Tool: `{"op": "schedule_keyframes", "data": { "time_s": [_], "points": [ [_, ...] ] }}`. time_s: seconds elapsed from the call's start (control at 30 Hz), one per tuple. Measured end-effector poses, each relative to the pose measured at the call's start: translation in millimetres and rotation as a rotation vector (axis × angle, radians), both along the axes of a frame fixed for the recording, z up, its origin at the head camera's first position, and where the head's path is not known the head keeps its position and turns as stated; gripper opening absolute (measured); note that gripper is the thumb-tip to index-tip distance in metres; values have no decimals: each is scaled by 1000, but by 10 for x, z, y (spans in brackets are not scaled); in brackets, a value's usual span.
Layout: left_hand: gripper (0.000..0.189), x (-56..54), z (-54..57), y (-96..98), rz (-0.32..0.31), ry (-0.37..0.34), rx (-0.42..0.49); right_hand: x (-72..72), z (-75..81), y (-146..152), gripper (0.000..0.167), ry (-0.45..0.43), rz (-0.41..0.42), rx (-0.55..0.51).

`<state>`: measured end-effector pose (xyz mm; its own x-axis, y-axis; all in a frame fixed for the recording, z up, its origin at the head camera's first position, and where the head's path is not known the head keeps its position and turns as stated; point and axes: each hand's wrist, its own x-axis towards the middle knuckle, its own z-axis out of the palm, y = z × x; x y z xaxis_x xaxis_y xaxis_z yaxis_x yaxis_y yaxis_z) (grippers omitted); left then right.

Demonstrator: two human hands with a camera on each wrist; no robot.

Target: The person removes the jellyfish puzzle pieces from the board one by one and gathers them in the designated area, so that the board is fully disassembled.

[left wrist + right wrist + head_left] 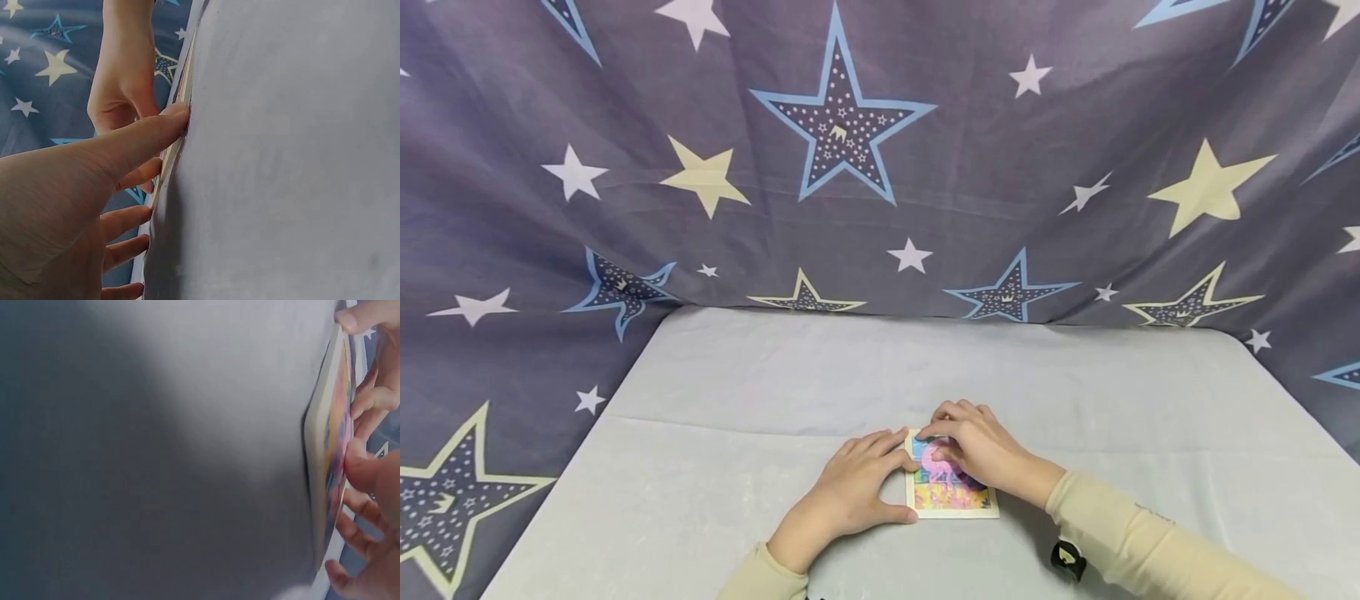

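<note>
Has pic board [958, 498] on lt.-gray tabletop [737, 475], nr. front middle. Touches its L edge w/ L hand [859, 487], w/ fingers spread & mostly straight, thumb at nr. corner. Holds R hand [983, 446] over upper part, w/ index & thumb bent at pic surface; can't tell if pinching anything. Has starry cloth [955, 183] behind.

The cream-edged board [955, 513] is pink, blue and yellow, the backdrop [970, 183] star-patterned.
</note>
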<state>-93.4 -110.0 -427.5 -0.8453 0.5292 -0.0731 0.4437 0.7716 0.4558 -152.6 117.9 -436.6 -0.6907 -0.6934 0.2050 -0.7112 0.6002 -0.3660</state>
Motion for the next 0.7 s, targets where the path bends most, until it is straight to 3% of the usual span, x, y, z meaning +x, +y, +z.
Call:
{"op": "schedule_keyframes", "data": {
  "time_s": [0.43, 0.7],
  "points": [
    [53, -29, 10, 4, -2, -22, 8, -262, 126, 69, 32, 169, 287, 193],
    [53, 4, 5, -8, 5, -37, 1, -385, 151, 32, 30, 164, 404, 220]
  ]
}}
